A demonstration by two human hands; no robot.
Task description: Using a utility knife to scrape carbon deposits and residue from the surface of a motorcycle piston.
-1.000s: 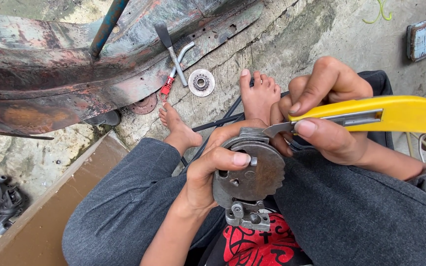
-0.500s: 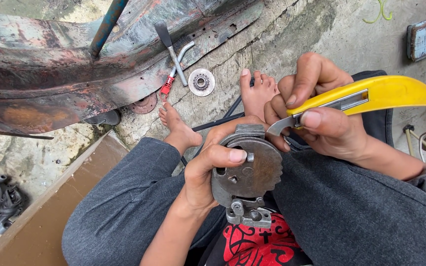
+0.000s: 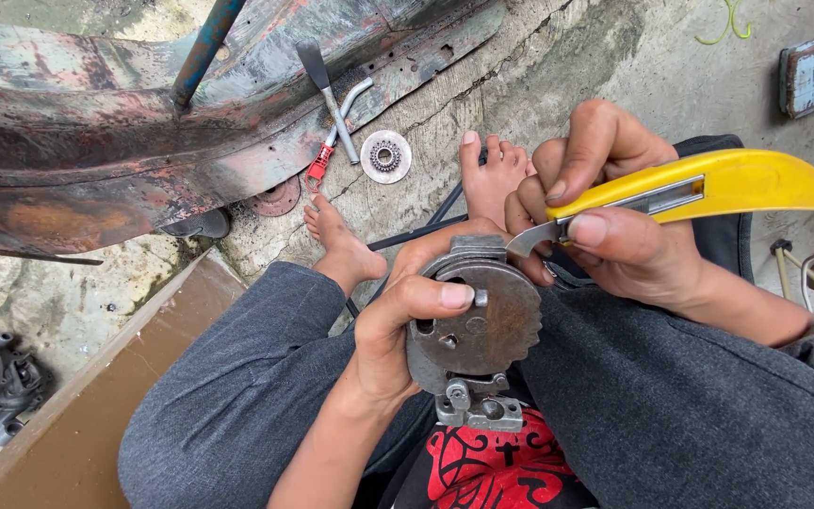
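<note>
Steel-grey and toothed along its right edge, a round metal gear plate [image 3: 478, 325] sits upright over the person's lap, between the knees in dark grey trousers [image 3: 237, 396]. The left hand [image 3: 407, 320] is clamped on it, thumb pressed flat across its face and fingers wrapped behind its left rim. A small bracket with bolts hangs from the plate's lower edge. The right hand [image 3: 614, 226] is closed around a yellow utility knife [image 3: 699, 188], whose short blade tip meets the plate's upper right edge, just beside the left fingertips. The two hands are nearly touching there. Beyond the bare feet [image 3: 492, 174], the concrete floor [image 3: 614, 66] lies open up to a rusty metal body panel [image 3: 96, 132]. A wrench [image 3: 327, 85] and a small round disc [image 3: 385, 155] lie at that panel's edge, well apart from the hands.
</note>
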